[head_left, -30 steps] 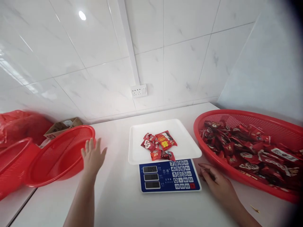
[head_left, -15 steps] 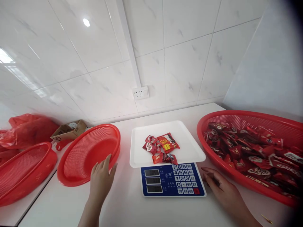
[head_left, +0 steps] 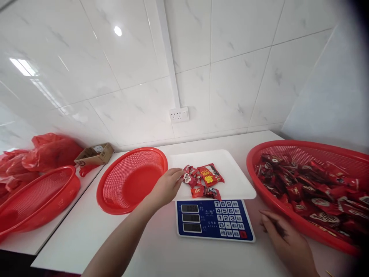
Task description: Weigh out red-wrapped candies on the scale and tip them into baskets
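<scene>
My left hand [head_left: 166, 188] reaches over the near left corner of the white scale tray [head_left: 233, 181]. Its fingertips are at the edge of a small red snack packet [head_left: 189, 180], thumb and fingers a little apart; I see no firm grip. Beside that packet lie a larger red and yellow packet [head_left: 210, 175] and a twisted red packet [head_left: 205, 192]. Below the tray is the scale's blue keypad panel [head_left: 215, 221], its display digits too faint to read. My right hand [head_left: 288, 242] rests right of the panel, fingers loosely bent and apart, with nothing visible in it.
A red basket [head_left: 108, 192] stands left of the scale, close to the tray. A large red basket [head_left: 253, 163] full of red packets is on the right. Another red basket [head_left: 76, 184], red plastic bags [head_left: 57, 152] and a cardboard box [head_left: 99, 154] are farther left.
My left hand has left the rim of the near red basket and moved right to the packets on the tray. That basket now sits closer to the scale. The view has shifted slightly left.
</scene>
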`<action>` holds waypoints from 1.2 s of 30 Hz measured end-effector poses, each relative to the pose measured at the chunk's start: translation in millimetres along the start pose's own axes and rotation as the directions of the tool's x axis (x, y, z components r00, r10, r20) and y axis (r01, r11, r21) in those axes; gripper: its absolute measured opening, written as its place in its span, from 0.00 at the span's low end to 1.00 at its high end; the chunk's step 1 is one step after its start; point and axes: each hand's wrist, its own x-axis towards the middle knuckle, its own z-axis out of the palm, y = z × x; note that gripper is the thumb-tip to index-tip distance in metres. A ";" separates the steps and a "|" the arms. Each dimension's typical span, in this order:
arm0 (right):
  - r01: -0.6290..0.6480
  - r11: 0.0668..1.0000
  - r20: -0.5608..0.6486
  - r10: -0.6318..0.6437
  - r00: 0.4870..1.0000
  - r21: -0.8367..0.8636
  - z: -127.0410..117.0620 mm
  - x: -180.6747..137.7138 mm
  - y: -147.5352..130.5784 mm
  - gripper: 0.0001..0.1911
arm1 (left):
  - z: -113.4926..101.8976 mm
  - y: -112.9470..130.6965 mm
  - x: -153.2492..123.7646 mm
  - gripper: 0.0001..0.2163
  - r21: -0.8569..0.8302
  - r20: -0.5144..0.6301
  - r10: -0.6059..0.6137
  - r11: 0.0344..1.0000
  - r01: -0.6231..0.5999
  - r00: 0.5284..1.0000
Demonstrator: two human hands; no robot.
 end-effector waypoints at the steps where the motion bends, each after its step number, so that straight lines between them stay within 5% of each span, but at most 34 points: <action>1: 0.057 0.998 -0.038 -0.058 0.998 -0.031 -3.6 -1.9 -8.1 0.17 | 1.6 1.4 13.7 0.16 0.001 0.031 0.011 1.000 -0.011 0.999; 3: 0.231 0.969 -0.054 -0.236 0.970 -0.090 -8.9 -2.0 -32.1 0.14 | 6.5 1.6 38.2 0.17 0.004 0.078 0.031 0.999 -0.032 0.997; 7: 0.572 0.817 0.094 -0.566 0.819 -0.073 -3.9 11.7 -95.5 0.13 | 19.9 -3.7 69.1 0.17 0.011 0.150 0.033 0.999 -0.035 0.988; 12: 0.669 0.735 0.372 -0.593 0.714 -0.111 21.7 27.7 -137.3 0.15 | 35.6 -6.6 78.7 0.12 0.028 0.146 -0.007 1.000 0.003 0.989; 16: 0.636 0.750 0.489 -0.491 0.721 -0.184 35.4 30.5 -139.5 0.17 | 30.2 -7.2 72.6 0.16 0.033 0.065 -0.042 0.999 0.040 0.997; 25: 0.533 0.823 0.546 -0.360 0.757 -0.197 38.6 43.9 -137.7 0.18 | -32.0 -56.7 11.8 0.20 0.128 -0.055 -0.219 0.966 0.224 0.974; 36: 0.521 0.812 0.544 -0.321 0.775 -0.263 36.9 54.6 -138.7 0.18 | 8.8 0.2 16.8 0.18 0.032 0.177 0.101 0.994 -0.108 0.979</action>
